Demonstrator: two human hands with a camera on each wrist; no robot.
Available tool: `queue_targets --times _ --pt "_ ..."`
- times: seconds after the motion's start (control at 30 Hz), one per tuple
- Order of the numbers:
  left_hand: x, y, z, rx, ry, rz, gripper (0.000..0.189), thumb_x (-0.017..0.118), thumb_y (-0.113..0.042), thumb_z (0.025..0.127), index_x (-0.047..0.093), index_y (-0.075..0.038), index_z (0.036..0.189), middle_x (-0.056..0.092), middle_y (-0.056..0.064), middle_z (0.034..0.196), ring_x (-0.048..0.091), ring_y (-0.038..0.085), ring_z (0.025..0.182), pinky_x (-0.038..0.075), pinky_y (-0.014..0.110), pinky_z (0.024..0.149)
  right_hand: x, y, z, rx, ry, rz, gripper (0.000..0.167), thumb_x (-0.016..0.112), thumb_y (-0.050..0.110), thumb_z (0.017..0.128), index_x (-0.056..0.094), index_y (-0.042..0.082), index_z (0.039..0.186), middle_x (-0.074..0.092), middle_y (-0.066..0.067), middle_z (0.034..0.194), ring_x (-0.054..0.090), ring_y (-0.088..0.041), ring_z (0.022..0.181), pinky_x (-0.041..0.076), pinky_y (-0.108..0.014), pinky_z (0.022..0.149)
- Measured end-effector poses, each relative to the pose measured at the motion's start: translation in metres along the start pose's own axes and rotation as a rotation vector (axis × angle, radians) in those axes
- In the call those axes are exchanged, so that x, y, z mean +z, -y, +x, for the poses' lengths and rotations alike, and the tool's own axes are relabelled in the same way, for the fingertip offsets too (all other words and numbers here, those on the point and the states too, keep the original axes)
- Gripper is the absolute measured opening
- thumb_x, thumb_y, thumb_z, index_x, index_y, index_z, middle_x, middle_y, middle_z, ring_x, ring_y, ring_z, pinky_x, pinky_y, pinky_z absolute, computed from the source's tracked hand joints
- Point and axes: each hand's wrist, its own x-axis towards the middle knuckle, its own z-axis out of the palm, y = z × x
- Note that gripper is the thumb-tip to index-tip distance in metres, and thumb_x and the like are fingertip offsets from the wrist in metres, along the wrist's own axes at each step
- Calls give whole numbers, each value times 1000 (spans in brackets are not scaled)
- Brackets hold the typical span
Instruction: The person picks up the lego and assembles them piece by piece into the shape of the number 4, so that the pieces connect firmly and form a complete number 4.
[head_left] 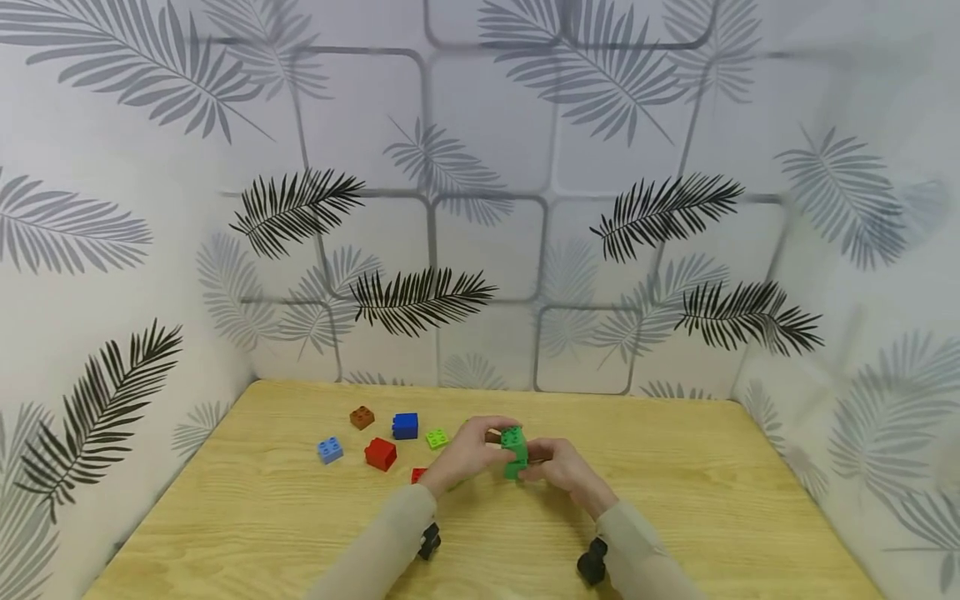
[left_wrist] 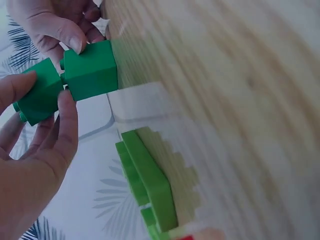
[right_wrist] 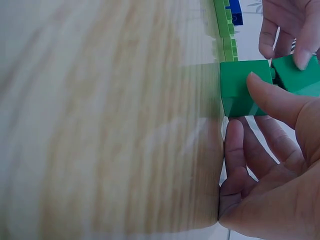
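Note:
My left hand (head_left: 467, 452) pinches a green toy building block (left_wrist: 41, 92) between thumb and fingers. This block is tilted, its studs facing up and away from the table. Directly below it, a second green block (right_wrist: 240, 82) stands on the wooden table, studs up. My right hand (head_left: 564, 468) holds that lower block, thumb on one side and fingers on the other. The two blocks meet at one edge, with a gap visible between them elsewhere. In the left wrist view, light green bricks (left_wrist: 150, 185) lie on the table near the left hand.
Left of the hands on the table (head_left: 247, 517) lie a brown brick (head_left: 362, 417), a dark blue block (head_left: 405, 426), a light blue brick (head_left: 330, 450), a red block (head_left: 381, 454) and a lime brick (head_left: 437, 438). Another red brick (head_left: 417, 475) is partly hidden by the left arm.

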Motion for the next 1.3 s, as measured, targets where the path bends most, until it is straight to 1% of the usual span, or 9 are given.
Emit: queue_targets --times 0.13,0.2,0.37,0.57,0.73,0.93,1.03,1.17,1.3 --pt "1 0 0 29 2 101 46 69 -11 91 60 -16 135 59 3 137 60 24 113 52 40 93 -1 -1 -1 4 16 2 36 75 5 84 68 2 119 70 -10 114 63 -25 106 50 -48 94" --pt "2 0 0 36 13 117 46 69 -11 91 60 -16 136 59 3 137 60 24 114 52 40 93 -1 0 -1 5 25 0 36 75 6 84 68 4 119 70 -8 114 63 -24 106 49 -49 94" --pt "3 1 0 31 33 144 47 68 -12 93 57 -17 138 59 2 137 60 23 116 51 40 95 -1 1 -1 19 36 3 34 74 6 84 69 6 118 70 -6 114 62 -24 107 47 -51 96" --pt "3 -1 2 63 59 231 49 65 -13 95 53 -15 142 59 3 137 59 22 119 51 40 98 -4 2 -1 22 31 8 33 73 5 85 68 5 117 69 -7 113 61 -26 108 44 -54 98" --pt "3 -7 3 44 89 293 50 65 -13 95 52 -13 143 61 3 134 59 20 119 49 41 100 -4 1 -2 14 30 19 34 73 5 85 68 5 118 69 -9 116 62 -27 109 47 -51 97" --pt "4 -16 6 26 120 392 49 65 -14 95 53 -10 142 64 2 125 60 17 114 48 39 101 -6 3 -4 -4 38 33 34 73 5 85 67 3 118 69 -12 116 63 -27 107 51 -45 92" --pt "5 -18 8 15 135 409 49 65 -16 95 53 -12 142 64 0 123 59 15 113 48 37 100 -9 2 -5 -18 59 21 35 73 7 86 66 2 120 68 -13 116 63 -27 106 51 -46 93" --pt "5 -16 8 4 140 383 47 65 -18 95 54 -15 141 64 -3 121 59 12 112 49 36 99 -16 1 -7 -25 85 4 37 72 15 89 66 4 123 68 -12 118 63 -24 107 50 -47 94" --pt "2 -13 7 2 117 341 36 69 -18 93 62 -18 129 66 -8 111 61 9 105 50 35 94 -18 2 -7 -30 89 69 41 72 19 90 64 5 127 67 -13 123 63 -24 110 52 -43 91"
